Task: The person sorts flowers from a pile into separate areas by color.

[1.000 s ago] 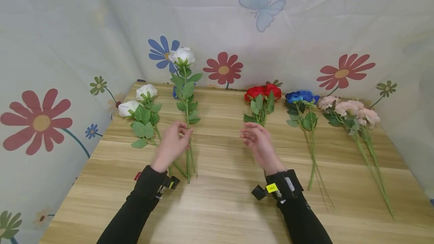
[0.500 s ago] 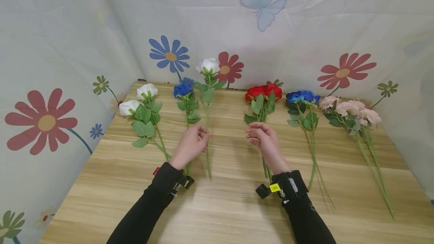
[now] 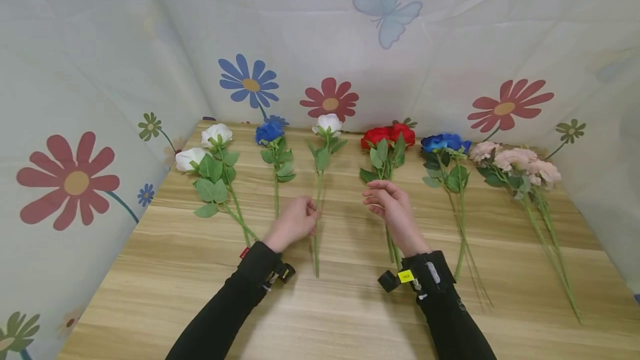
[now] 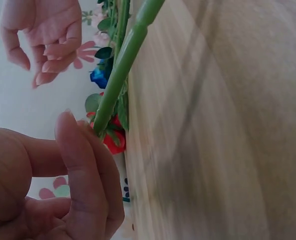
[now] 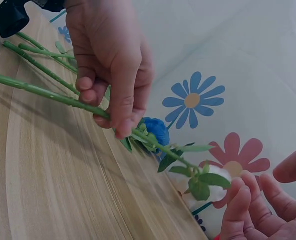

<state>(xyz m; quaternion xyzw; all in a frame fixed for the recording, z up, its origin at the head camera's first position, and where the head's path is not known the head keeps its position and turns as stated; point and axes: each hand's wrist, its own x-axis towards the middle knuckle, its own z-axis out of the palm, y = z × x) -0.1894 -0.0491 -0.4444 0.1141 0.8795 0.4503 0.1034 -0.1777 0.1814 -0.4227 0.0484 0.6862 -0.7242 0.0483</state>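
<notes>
My left hand [image 3: 295, 220] pinches the green stem [image 5: 43, 92] of a white rose [image 3: 327, 125] between thumb and fingertips. In the right wrist view the stem slants just above the wood, casting a shadow on it. Left of it lies a blue rose [image 3: 270, 132], its lower stem partly behind my left hand. My right hand [image 3: 392, 213] holds nothing; its fingers are loosely bent, over the stems of the red roses [image 3: 387, 135]. In the left wrist view that hand [image 4: 45, 35] hangs above the table, apart from the flowers.
Two white roses [image 3: 202, 149] lie at the left of the wooden table [image 3: 320, 315]. To the right are blue roses [image 3: 445, 143] and pale pink flowers [image 3: 517, 163], stems toward the front. A flower-printed cloth [image 3: 300, 26] hangs behind the table.
My left hand has moved right and toward me with the white rose, lowering it from over the blue rose to a spot between the blue and red ones. My right hand shifted slightly right.
</notes>
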